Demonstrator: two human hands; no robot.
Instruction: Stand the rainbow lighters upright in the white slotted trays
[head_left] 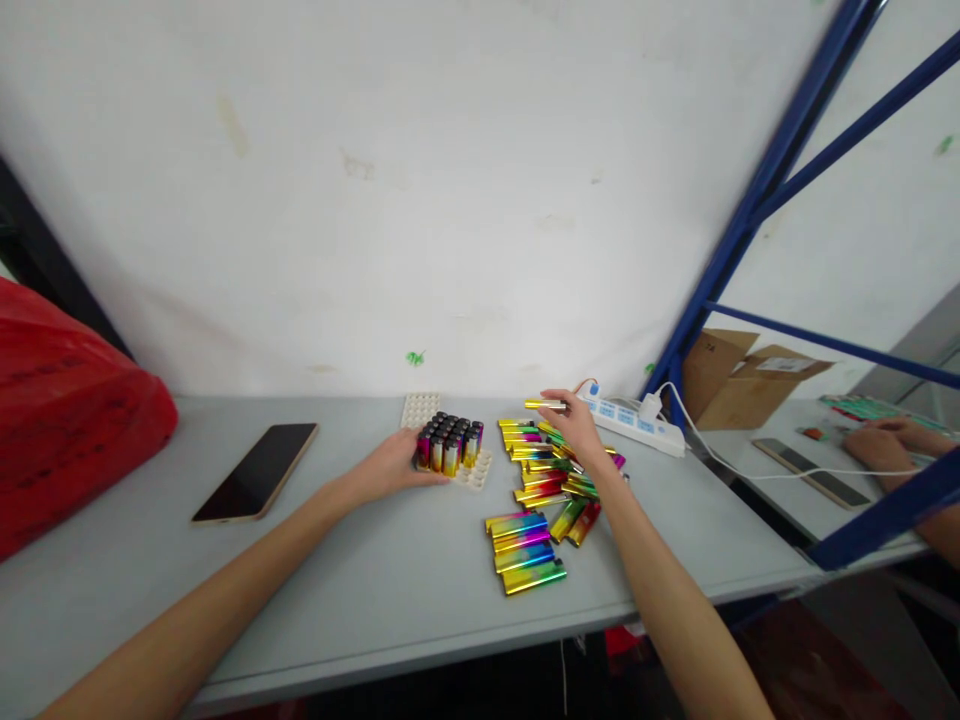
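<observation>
We count one tube (546,405) in our right hand (579,422), more than ten loose tubes (541,478) by it, over a dozen upright tubes (450,456) at our left hand (386,466), one phone (259,472) left of our hands, one power strip (634,427) right.

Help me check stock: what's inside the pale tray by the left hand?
Black-topped shiny cylinders stand upright in the pale tray; bare holes show at its near end. The holes beneath the cylinders are hidden.

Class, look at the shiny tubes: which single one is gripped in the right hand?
The gold-ended tube between the right hand's fingers. The other visible tubes either lie loose or stand upright in the cream tray.
</observation>
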